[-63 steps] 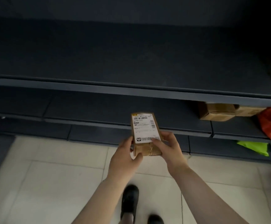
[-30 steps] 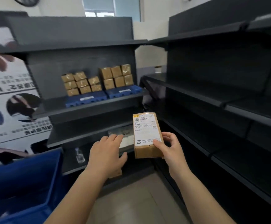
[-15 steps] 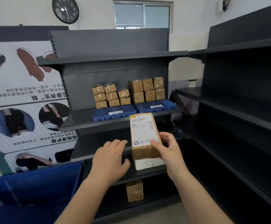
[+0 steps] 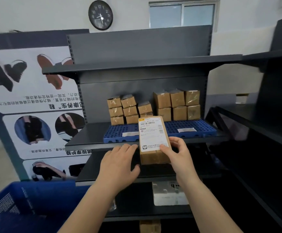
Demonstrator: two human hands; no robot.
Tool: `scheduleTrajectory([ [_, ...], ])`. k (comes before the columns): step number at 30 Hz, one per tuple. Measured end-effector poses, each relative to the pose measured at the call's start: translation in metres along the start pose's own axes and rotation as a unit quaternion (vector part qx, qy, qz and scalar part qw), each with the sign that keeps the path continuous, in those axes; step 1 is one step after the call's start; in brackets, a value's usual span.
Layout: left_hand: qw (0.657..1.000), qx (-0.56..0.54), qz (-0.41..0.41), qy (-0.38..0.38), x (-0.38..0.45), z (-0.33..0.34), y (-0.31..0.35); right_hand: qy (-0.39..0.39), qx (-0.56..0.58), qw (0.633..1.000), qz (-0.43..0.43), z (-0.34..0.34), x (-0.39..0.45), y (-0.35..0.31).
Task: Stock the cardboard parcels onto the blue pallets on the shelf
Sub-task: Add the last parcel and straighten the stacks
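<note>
Nearby, right hand (image 4: 177, 158) gripping cardboard parcel (image 4: 153, 140) upright before shelf (image 4: 89, 143); white label reading "A017". Left hand (image 4: 118, 165) hovering beside it, fingers loose, holding nothing. Blue crate (image 4: 19, 204) sitting low left. Beyond, two perforated blue pallets (image 4: 189, 130) carrying fourteen taped brown boxes (image 4: 177, 105). Round clock (image 4: 100, 14) hanging above.

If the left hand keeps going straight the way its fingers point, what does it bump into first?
Probably the front edge of the shelf, then the left blue pallet on it. The left hand is open; depth is hard to judge.
</note>
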State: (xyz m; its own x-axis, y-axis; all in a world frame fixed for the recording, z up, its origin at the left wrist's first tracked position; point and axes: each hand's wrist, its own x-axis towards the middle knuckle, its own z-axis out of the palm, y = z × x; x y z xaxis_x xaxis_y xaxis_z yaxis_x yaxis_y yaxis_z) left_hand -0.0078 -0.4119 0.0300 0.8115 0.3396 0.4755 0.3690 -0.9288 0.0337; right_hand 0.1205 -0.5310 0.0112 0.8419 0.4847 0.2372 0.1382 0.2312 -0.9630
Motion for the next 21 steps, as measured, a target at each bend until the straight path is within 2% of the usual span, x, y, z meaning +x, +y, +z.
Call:
scheduleTrajectory([
  [10,0.999,-0.013,-0.032,0.018,0.086,0.052,-0.020,-0.029,0.019,0.999,0.019,0.011,0.107,0.029],
  [21,0.993,-0.104,-0.015,0.045,0.204,0.110,-0.085,0.013,-0.001,1.000,-0.011,0.054,0.226,0.050],
])
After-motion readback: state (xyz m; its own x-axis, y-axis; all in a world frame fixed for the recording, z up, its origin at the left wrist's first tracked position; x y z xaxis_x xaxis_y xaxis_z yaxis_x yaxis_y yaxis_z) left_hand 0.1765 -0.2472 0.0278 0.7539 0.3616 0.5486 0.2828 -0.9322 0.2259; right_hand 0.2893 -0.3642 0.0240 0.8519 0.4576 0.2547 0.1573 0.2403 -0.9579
